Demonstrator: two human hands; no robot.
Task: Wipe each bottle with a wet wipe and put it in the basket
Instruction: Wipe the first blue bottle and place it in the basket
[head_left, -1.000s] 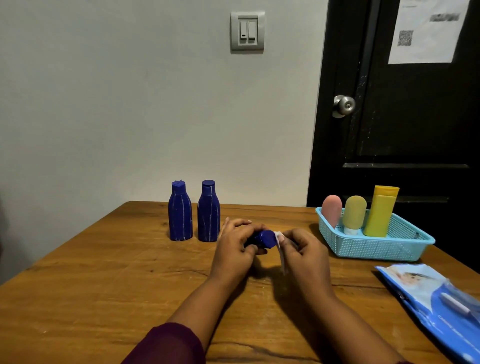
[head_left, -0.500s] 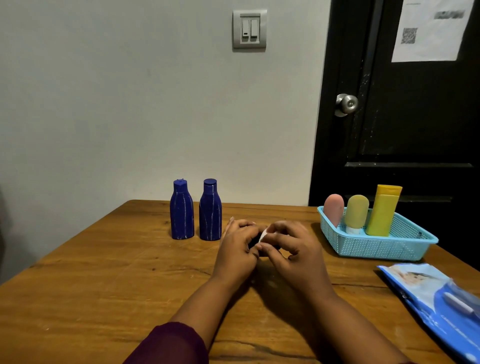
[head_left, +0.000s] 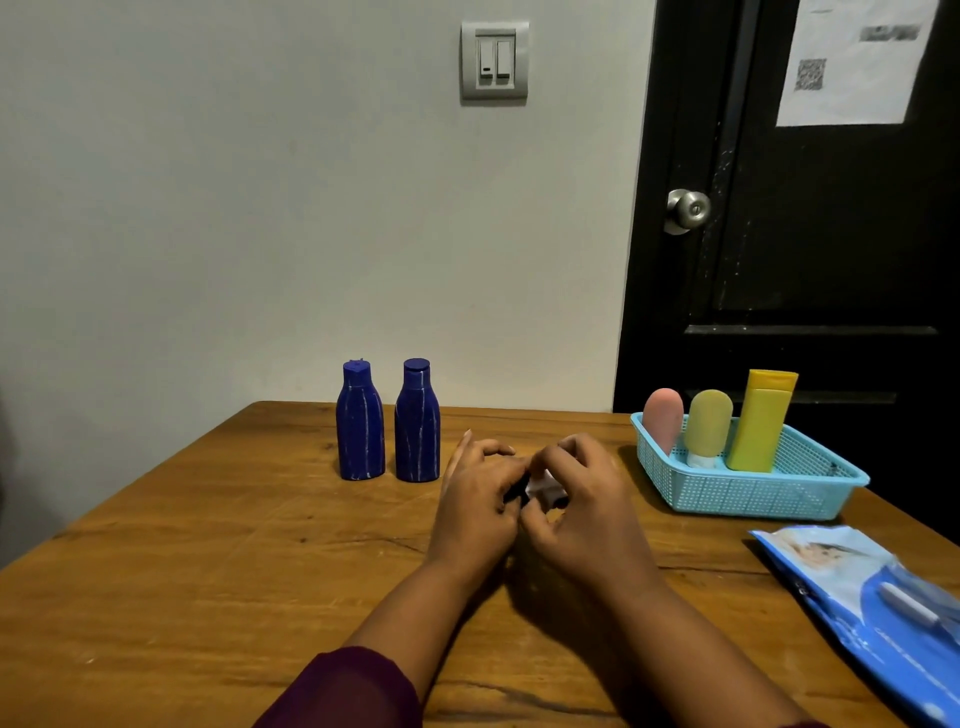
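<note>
Two hands: met at centre frame, low over the table (head_left: 208, 545).
Left hand (head_left: 475, 501): fingers curled round the held bottle (head_left: 515, 492); only a dark sliver of it showed.
Right hand (head_left: 584, 512): fingertips pinched the white wet wipe (head_left: 543, 488) against that bottle.
Waiting: left blue bottle (head_left: 361, 421) and right blue bottle (head_left: 417, 421), upright, just beside each other, left of the hands.
Basket (head_left: 748, 499): right of frame; pink bottle (head_left: 663, 418), green bottle (head_left: 708, 423) and yellow bottle (head_left: 761, 421) stood inside.
Wipes pack (head_left: 872, 597): lower right, flat on the table.
</note>
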